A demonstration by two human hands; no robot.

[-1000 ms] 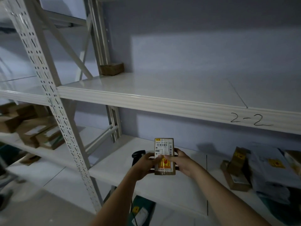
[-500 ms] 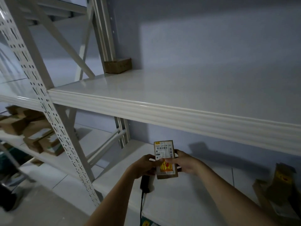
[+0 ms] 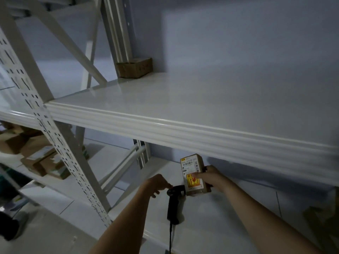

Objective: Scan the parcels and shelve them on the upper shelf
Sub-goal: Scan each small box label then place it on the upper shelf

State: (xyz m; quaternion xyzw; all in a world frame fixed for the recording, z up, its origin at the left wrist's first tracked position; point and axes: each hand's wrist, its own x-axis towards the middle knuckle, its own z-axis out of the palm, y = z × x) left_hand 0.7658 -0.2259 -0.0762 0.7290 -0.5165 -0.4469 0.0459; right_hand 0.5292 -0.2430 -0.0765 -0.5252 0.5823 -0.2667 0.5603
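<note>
A small brown parcel (image 3: 194, 174) with a white barcode label and a yellow sticker stands upright just below the upper shelf's front edge (image 3: 183, 133). My right hand (image 3: 211, 177) grips it from the right side, thumb across the sticker. My left hand (image 3: 157, 185) is off the parcel, to its lower left, with loosely curled fingers whose tips touch the head of a black handheld scanner (image 3: 175, 202). The scanner lies on the lower shelf (image 3: 220, 222) with its cable hanging over the edge. Another small brown box (image 3: 134, 67) sits at the back left of the upper shelf.
A perforated white upright (image 3: 60, 143) and diagonal braces stand to the left. Several cardboard boxes (image 3: 36, 158) fill the neighbouring bay's lower shelf. A dim parcel (image 3: 317, 219) lies at the far right of the lower shelf. A shoe (image 3: 9, 229) shows at bottom left.
My left hand has let go of the parcel and dropped to the scanner's head. My right hand alone now holds the parcel, slightly further right. The view has tilted up toward the upper shelf.
</note>
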